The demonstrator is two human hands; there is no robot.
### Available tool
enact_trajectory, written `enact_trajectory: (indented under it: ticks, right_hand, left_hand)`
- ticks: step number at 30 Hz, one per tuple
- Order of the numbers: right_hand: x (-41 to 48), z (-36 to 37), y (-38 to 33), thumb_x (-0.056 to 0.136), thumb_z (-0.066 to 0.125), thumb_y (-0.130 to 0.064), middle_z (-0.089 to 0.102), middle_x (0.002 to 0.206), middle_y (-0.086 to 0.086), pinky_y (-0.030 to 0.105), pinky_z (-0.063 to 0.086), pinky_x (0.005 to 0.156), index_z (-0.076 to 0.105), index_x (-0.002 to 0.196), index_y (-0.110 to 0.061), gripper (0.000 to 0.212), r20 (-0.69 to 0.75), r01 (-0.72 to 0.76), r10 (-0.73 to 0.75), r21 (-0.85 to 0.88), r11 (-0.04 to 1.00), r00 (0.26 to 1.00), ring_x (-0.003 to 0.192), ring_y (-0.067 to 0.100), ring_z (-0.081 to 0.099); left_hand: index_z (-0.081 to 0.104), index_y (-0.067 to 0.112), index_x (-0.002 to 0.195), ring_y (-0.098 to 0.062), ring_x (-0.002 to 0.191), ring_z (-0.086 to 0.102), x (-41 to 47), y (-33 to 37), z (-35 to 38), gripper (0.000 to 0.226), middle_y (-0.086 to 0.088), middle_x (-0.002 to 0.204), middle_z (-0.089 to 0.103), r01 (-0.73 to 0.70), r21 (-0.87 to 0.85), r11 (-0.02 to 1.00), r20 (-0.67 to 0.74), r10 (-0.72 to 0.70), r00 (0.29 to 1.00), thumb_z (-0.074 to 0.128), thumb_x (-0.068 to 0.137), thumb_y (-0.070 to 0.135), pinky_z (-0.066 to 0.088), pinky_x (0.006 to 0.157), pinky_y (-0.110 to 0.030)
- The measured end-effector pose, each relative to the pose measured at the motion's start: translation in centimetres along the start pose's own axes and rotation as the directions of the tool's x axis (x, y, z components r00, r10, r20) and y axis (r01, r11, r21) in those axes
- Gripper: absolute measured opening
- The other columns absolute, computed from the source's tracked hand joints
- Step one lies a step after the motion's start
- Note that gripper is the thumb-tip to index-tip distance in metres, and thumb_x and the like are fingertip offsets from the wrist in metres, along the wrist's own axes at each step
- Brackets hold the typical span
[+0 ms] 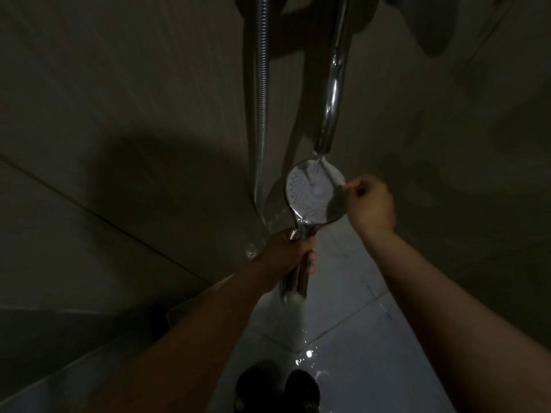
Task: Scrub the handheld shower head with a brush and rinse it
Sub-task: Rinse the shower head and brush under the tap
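Observation:
The chrome handheld shower head [313,193] faces up toward me, its round white nozzle plate under a stream of water from the chrome spout [329,114] above it. My left hand [286,254] grips its handle from below. Water runs off the handle's lower end toward the floor. My right hand [371,202] is at the right rim of the head, fingers curled and touching the edge. No brush is visible in either hand.
A ribbed metal hose [262,93] hangs along the dim tiled wall [119,144] left of the spout. Below lies a wet, light tiled floor [343,323] with puddled water, and my dark shoes [277,389] stand at the bottom.

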State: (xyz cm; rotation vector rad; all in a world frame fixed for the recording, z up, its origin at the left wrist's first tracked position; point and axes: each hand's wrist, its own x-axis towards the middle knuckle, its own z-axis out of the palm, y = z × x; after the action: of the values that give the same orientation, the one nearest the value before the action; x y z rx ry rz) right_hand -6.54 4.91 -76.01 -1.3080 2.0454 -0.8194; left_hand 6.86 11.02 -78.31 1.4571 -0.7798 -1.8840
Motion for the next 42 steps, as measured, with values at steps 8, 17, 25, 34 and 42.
enact_trajectory:
  ticks: [8, 17, 25, 34, 42]
  right_hand:
    - [-3.8, 2.2, 1.5, 0.086, 0.059, -0.015, 0.065, 0.079, -0.004, 0.042, 0.052, 0.078, 0.057, 0.065, -0.031, 0.027, 0.253, 0.194, -0.204, 0.061, 0.979, 0.946, 0.081, 0.02, 0.064]
    - [-0.5, -0.1, 2.0, 0.089, 0.055, -0.013, 0.061, 0.078, 0.004, 0.037, 0.048, 0.073, 0.06, 0.077, -0.016, 0.013, -0.071, 0.088, -0.077, 0.169, 0.982, 0.994, 0.079, 0.022, 0.058]
    - [-3.3, 1.6, 4.1, 0.087, 0.057, -0.006, 0.057, 0.064, -0.004, 0.031, 0.042, 0.064, 0.058, 0.067, -0.026, 0.029, 0.13, 0.108, -0.138, 0.217, 0.97, 0.982, 0.063, 0.013, 0.053]
    - [0.0, -0.6, 4.2, 0.089, 0.055, -0.014, 0.063, 0.076, 0.009, 0.047, 0.051, 0.076, 0.063, 0.081, -0.008, 0.012, -0.03, 0.019, -0.014, 0.145, 0.989, 0.999, 0.074, 0.025, 0.059]
    - [-7.1, 2.0, 5.0, 0.088, 0.058, -0.004, 0.061, 0.069, 0.009, 0.037, 0.047, 0.064, 0.057, 0.069, -0.028, 0.03, 0.078, 0.134, -0.158, 0.249, 0.959, 0.984, 0.068, 0.03, 0.058]
  left_hand:
    - [0.051, 0.008, 0.077, -0.009, 0.038, 0.053, -0.2, -0.3, -1.0, 0.02, -0.01, 0.065, 0.049, -0.015, 0.02, 1.0, 0.0, 0.015, 1.0, 0.046, 0.095, 0.002, 0.047, 0.042, -0.019]
    - [0.049, 0.01, 0.076, -0.005, 0.037, 0.05, -0.8, 0.1, 0.7, 0.02, -0.009, 0.066, 0.048, -0.014, 0.084, 0.996, 0.113, 0.004, 0.994, 0.047, 0.096, 0.004, 0.045, 0.041, -0.016]
    - [0.049, 0.006, 0.078, -0.007, 0.036, 0.051, 0.3, 0.6, -0.5, 0.018, -0.012, 0.067, 0.046, -0.026, -0.061, 0.998, 0.051, 0.029, 0.998, 0.045, 0.096, 0.003, 0.046, 0.04, -0.017]
    - [0.049, 0.008, 0.078, -0.01, 0.039, 0.052, 1.0, 0.6, -1.6, 0.018, -0.01, 0.066, 0.049, -0.016, -0.055, 0.998, 0.068, 0.02, 0.998, 0.047, 0.096, 0.007, 0.046, 0.041, -0.018]
    - [0.051, 0.008, 0.076, -0.01, 0.039, 0.053, 1.5, 1.2, -1.7, 0.02, -0.01, 0.067, 0.05, -0.018, -0.074, 0.997, 0.071, 0.024, 0.997, 0.047, 0.096, 0.006, 0.047, 0.043, -0.018]
